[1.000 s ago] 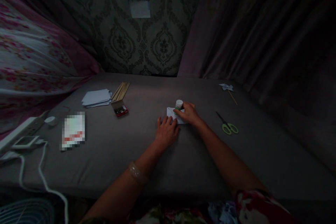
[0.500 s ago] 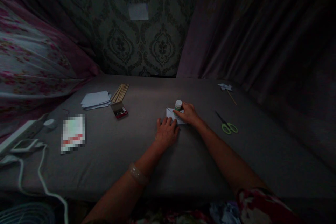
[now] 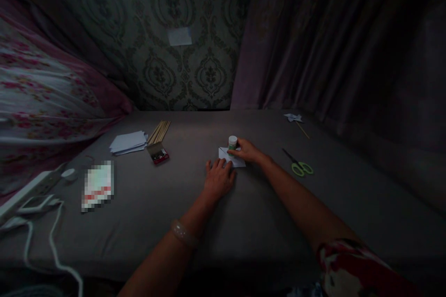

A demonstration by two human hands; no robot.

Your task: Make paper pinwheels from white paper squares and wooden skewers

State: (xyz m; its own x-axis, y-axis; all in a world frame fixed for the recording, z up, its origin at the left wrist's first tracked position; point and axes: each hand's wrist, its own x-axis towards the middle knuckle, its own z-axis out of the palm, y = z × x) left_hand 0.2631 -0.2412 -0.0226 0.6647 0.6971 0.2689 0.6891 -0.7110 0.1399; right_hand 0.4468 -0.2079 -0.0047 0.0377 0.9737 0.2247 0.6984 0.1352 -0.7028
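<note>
A small folded white paper (image 3: 230, 157) lies mid-table on the grey cloth. My left hand (image 3: 218, 179) rests flat on its near left corner, fingers spread. My right hand (image 3: 248, 151) is closed round a small glue bottle (image 3: 232, 142) with a white cap and green label, held upright with its base on the paper.
Green-handled scissors (image 3: 298, 165) lie to the right. A paper pinwheel on a stick (image 3: 294, 119) is at the far right. To the left are a stack of white paper (image 3: 128, 142), wooden sticks (image 3: 160, 130), a small open red box (image 3: 158, 153), a power strip (image 3: 33, 186).
Both hands stay on the paper and bottle; the view has tilted slightly, shifting everything a little down and left in the picture.
</note>
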